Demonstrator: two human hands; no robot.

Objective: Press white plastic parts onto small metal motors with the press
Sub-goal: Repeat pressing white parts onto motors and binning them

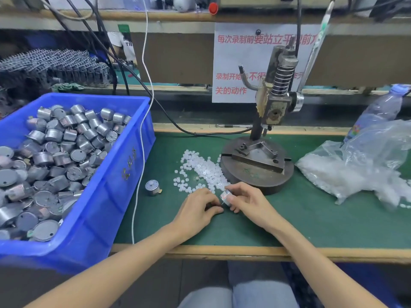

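Left hand is curling its fingers inward with the tips tucked under near the right thumb. What they are pinching, if anything, is hidden, so I cannot tell whether they are clamping on something. Right hand is gripping a small metal motor between thumb and curled fingers. Only the motor's silver edge is showing and the rest is covered. Both hands are hovering low over the green mat, near the front, just beside the near end of the white plastic parts lying scattered in a strip on the mat. The press is standing right of that strip, with its round base touching some of the parts, its fixture holding nothing and its lever running out of the top of the frame. A loose motor is lying on the mat left of the parts. The blue bin at left is cut off by the frame edge and is holding a heap of motors. At far right, a clear plastic bag of more white pieces is partly covering a water bottle. The paper sign behind the press is partly blocked by it.
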